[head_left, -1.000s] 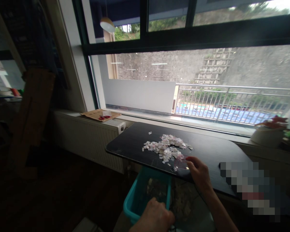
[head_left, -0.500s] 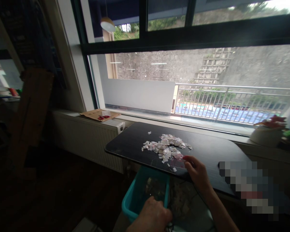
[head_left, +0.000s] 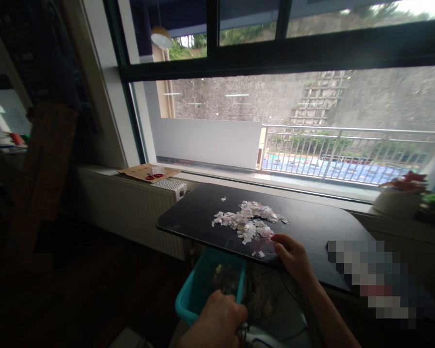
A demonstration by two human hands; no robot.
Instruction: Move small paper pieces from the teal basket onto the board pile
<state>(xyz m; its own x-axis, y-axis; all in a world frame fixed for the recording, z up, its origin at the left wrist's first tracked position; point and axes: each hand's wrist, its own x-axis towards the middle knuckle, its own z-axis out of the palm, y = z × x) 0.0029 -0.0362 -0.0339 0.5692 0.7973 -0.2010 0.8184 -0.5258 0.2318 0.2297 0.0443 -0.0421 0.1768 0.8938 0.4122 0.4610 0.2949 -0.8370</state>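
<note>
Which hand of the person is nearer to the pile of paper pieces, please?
The right hand. It is at the near right edge of the pile of paper pieces. The left hand is lower, below the tabletop's near edge, beside the turquoise bin.

Paper scraps (head_left: 246, 220) on table (head_left: 310, 217), bin (head_left: 193, 290) below

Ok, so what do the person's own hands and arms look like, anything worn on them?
Both the left hand and the right hand are bare, without gloves. The right forearm shows no sleeve; the left arm is mostly out of frame.
</note>
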